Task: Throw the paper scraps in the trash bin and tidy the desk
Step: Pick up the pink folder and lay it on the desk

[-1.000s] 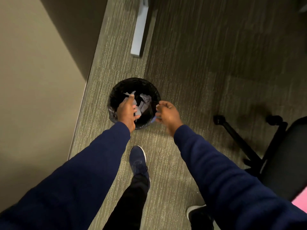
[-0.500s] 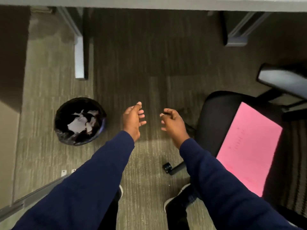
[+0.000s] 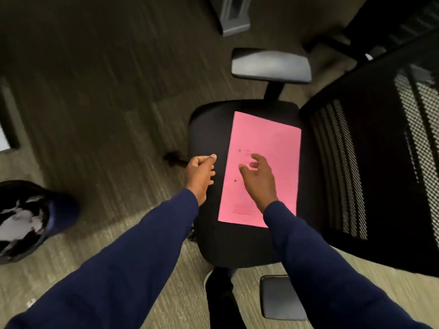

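Empty and spread, the right grip (image 3: 257,176) is hovering over the flat pink paper sheet (image 3: 273,138), likely to lift it, the left grip (image 3: 200,174) hanging loosely curled and empty beside it, the white paper scraps (image 3: 21,218) lying in the black round trash bin (image 3: 64,210) far to their left

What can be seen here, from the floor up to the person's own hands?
pink sheet: one, pink, flat on the chair seat
chair seat: one, black, centre
backrest: one, black mesh, right
far armrest: one, grey, beyond the seat
near armrest: one, dark, bottom
trash bin: one, dark, left edge
paper scraps: several, whitish, inside the bin
desk leg: one, grey, top
carpet: grey-green, whole floor
shoe: one, dark, below the seat
left hand: empty, loosely curled, at the seat's edge
right hand: empty, fingers spread, over the sheet
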The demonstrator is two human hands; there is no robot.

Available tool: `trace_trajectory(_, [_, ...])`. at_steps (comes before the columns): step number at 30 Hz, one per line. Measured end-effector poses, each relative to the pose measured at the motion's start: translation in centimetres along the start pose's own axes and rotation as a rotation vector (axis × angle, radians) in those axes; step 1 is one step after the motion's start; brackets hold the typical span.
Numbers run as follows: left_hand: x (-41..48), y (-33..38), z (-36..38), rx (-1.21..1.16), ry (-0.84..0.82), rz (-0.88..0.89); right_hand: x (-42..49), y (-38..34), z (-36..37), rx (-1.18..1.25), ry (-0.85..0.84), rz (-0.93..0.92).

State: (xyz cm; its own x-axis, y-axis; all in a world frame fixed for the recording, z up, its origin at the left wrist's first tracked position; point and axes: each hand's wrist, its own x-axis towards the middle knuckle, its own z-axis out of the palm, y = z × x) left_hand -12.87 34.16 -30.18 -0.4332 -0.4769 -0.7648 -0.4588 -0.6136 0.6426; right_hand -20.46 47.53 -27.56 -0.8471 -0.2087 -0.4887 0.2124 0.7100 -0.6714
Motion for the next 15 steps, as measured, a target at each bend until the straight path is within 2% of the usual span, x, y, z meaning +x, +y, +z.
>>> trace_trajectory(3, [0.0,-2.2,3.9,0.2,-0.008,0.01,1.1,4.5,-4.2,-0.014,0.113,0.07])
trace_trajectory(6, [0.4,-3.0,6.0,0.441,0.071,0.098,1.7,8.1,-7.0,-0.047,0.228,0.173])
trace_trajectory(9, [0.5,-4.0,7.6,0.557,0.075,0.162,1.7,11.3,-8.4,-0.148,0.247,0.272])
trace_trajectory(12, [0.2,-4.9,8.5,0.559,0.023,0.143,1.6,13.0,-8.2,-0.231,0.214,0.284])
trace_trajectory(15, [-0.4,-5.2,9.1,0.506,-0.076,0.14,1.8,13.3,-8.2,-0.201,0.219,0.3])
